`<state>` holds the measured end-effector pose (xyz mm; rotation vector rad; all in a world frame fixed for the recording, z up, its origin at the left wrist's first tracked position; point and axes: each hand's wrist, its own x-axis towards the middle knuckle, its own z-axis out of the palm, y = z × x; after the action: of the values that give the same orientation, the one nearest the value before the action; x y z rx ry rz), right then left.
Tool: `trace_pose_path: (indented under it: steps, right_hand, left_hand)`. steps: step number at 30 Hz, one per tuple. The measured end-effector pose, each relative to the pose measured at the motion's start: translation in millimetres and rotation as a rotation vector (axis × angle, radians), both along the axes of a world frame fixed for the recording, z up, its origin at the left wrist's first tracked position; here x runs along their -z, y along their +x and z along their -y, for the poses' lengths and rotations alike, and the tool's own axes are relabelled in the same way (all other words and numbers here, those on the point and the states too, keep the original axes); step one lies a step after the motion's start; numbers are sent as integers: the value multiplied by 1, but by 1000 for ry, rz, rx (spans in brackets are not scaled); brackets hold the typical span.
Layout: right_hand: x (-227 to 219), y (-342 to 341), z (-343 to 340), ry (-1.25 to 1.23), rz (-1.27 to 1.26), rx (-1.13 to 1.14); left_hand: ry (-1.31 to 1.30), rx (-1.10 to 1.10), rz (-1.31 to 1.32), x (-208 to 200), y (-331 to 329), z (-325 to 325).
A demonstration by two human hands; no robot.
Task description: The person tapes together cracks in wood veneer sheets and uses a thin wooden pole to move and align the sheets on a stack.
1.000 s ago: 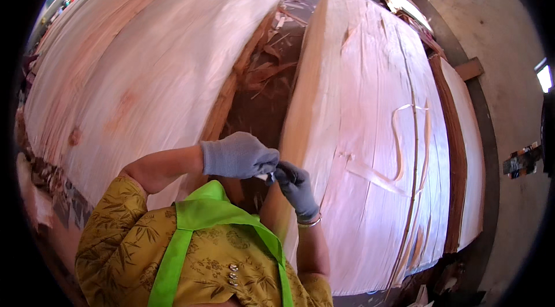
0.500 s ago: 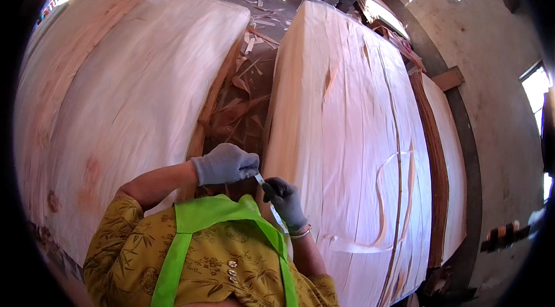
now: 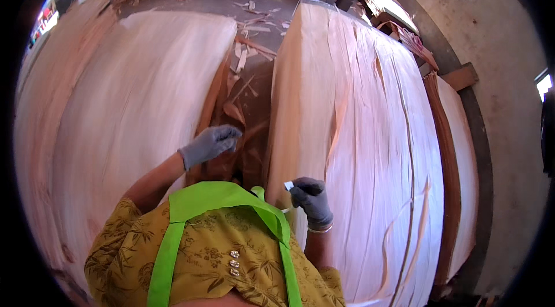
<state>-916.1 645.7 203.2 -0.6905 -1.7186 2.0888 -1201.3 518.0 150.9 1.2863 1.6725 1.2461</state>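
My right hand (image 3: pixel 312 200), in a grey glove, is closed in a pinch by the near left edge of the right wood veneer stack (image 3: pixel 370 133). A short end of a white tape-like strip (image 3: pixel 288 185) sticks out of its fingertips, and a thin white bit shows below the hand. My left hand (image 3: pixel 211 144), also gloved in grey, is held over the gap by the left veneer stack (image 3: pixel 139 104). Its fingers are curled together; whatever they may hold is hidden. The two hands are apart.
Between the stacks runs a narrow gap with torn veneer scraps (image 3: pixel 243 58) on the floor. Loose thin strips (image 3: pixel 419 232) lie on the right stack. Beyond it stand another brown-edged stack (image 3: pixel 448 174) and a wall (image 3: pixel 514 93). My green apron (image 3: pixel 214 200) fills the near middle.
My hands have parted: the left moved up and leftward, the right to the right. The white strip, earlier stretched between them, now shows only at the right hand. The view has shifted slightly.
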Motion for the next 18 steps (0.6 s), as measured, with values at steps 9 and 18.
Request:
trace_pose_path:
  steps: [9,18]
  right_hand:
    - [-25,-177,-174,-146,-130,-53]
    - [10,-320,-328,-95,-96,64]
  left_hand:
    - [-227,-38,326,7,-163,-147]
    - [-211,-38,468,38,-350,-335]
